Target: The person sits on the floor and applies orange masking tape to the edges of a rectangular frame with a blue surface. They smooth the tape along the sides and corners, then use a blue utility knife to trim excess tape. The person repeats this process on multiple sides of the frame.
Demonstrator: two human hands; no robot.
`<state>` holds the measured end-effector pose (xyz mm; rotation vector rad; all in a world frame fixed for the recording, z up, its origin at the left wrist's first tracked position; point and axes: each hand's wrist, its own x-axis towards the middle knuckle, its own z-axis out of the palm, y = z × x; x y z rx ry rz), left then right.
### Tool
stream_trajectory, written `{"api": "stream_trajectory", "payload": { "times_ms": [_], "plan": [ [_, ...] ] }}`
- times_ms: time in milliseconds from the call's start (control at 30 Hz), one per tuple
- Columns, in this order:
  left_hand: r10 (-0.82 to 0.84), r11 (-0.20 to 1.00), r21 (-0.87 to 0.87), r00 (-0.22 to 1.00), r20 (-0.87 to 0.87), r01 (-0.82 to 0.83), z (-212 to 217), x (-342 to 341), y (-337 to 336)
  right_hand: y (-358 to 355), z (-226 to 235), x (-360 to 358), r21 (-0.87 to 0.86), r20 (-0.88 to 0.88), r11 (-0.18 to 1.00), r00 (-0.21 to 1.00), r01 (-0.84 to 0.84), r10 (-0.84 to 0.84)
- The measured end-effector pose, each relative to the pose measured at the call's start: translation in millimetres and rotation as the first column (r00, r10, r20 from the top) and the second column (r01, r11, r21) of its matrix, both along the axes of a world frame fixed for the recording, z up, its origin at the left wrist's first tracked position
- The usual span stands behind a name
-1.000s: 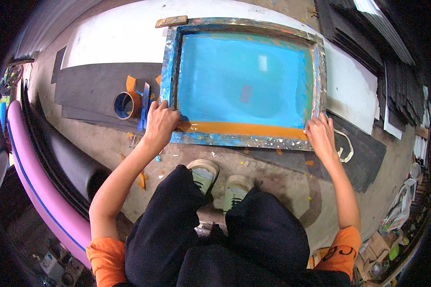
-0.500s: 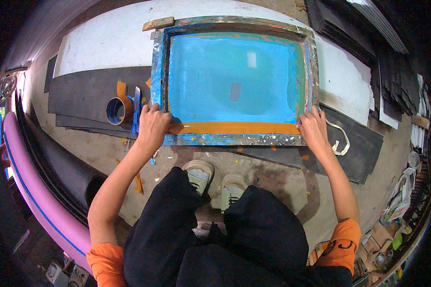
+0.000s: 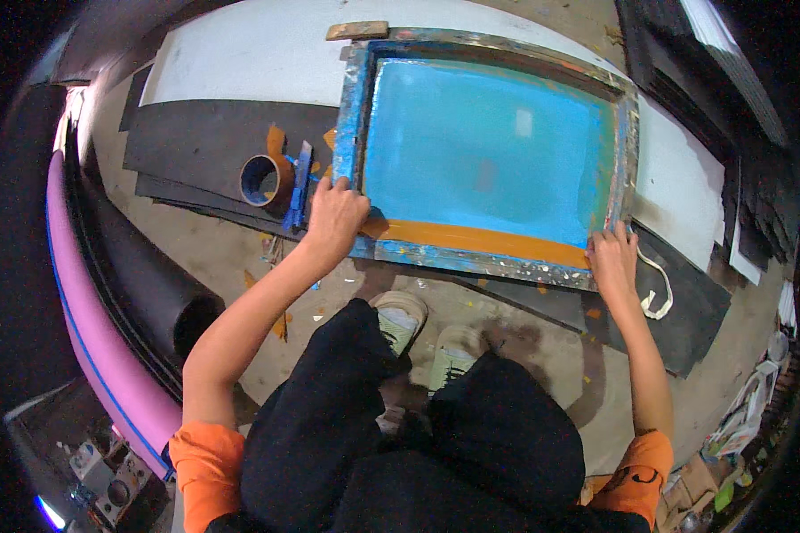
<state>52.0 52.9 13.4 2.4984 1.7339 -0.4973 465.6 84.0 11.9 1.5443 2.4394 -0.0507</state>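
Note:
A wooden screen-printing frame (image 3: pixel 498 263) with a blue-coated mesh (image 3: pixel 444 133) lies before me. A strip of brown tape (image 3: pixel 480 238) runs along the near inside edge of the mesh. My left hand (image 3: pixel 338 218) is closed over the frame's near left corner. At the near right corner, my right hand (image 3: pixel 614 259) is closed on the side rail, fingers curled over the wood. Just left of my left hand stand a blue-stained blade-like tool (image 3: pixel 300 182) and a round brown can (image 3: pixel 284 180), dark and stained inside.
Under the frame lie a white board (image 3: pixel 240 58) and dark sheets (image 3: pixel 187 142). A wooden block (image 3: pixel 357 30) rests at the far left corner. Pink (image 3: pixel 98 302) and black rolls (image 3: pixel 151 266) lie at left. A white cord loop (image 3: pixel 656 293) is beside my right hand.
My view has turned, so the frame and surroundings appear shifted right and slightly tilted. Both hands stay closed on the frame's near corners.

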Motion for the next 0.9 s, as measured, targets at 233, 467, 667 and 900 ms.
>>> {"api": "stream_trajectory", "payload": {
  "times_ms": [233, 467, 667, 900],
  "plan": [
    [0.017, 0.999, -0.033, 0.998, -0.054, -0.019, -0.3, 5.7, 1.0, 0.0, 1.4, -1.6, -0.021, -0.011, 0.999, 0.999, 0.032, -0.032],
    [0.045, 0.997, -0.058, 0.990, -0.132, -0.053, -2.5, 13.3, 1.4, 0.0, 2.4, -3.1, -0.006, -0.018, 1.000, 1.000, 0.021, -0.022],
    [0.030, 0.998, -0.048, 0.971, -0.237, -0.042, -5.8, 23.6, 2.3, -2.8, -5.2, -2.7, 0.071, 0.032, 0.997, 0.999, -0.031, 0.029],
    [-0.011, 0.991, -0.128, 0.947, -0.322, -0.032, -0.9, 32.0, 7.3, -0.5, -3.7, -7.6, 0.053, 0.117, 0.998, 0.993, -0.029, 0.023]
  ]
}}
